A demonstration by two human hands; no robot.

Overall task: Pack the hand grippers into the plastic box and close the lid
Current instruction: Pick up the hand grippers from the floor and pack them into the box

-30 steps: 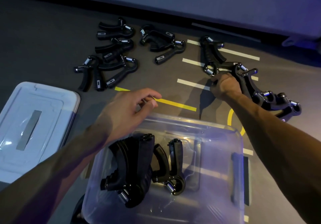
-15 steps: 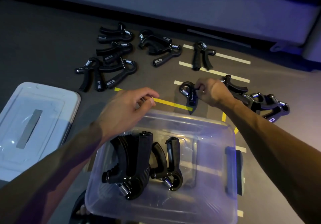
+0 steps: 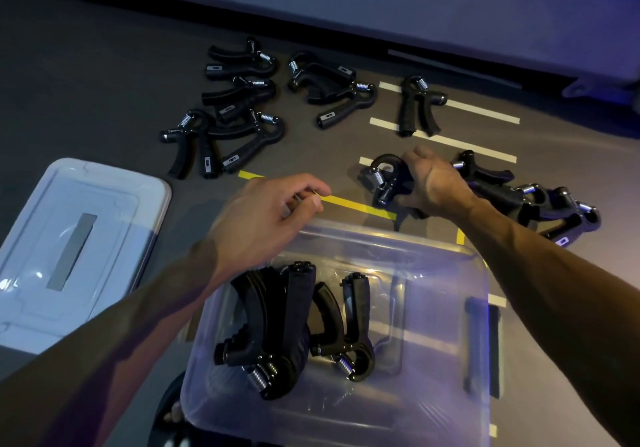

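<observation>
The clear plastic box (image 3: 446,398) sits open in front of me with several black hand grippers (image 3: 277,328) standing in its left half. My right hand (image 3: 433,183) grips a black hand gripper (image 3: 384,178) just beyond the box's far rim, spring end to the left. My left hand (image 3: 266,218) hovers over the box's far left corner with fingers loosely curled, holding nothing. Several more hand grippers (image 3: 242,107) lie on the dark floor beyond, and a pile of hand grippers (image 3: 540,204) lies behind my right wrist. The translucent lid (image 3: 69,238) lies flat at the left.
White and yellow tape lines (image 3: 446,141) mark the floor near the loose grippers. A pale raised ledge (image 3: 381,6) runs across the far side. One single gripper (image 3: 415,107) lies on the white lines.
My right hand has drawn one gripper from the right pile toward the box. The left hand has stayed near the box's far left corner.
</observation>
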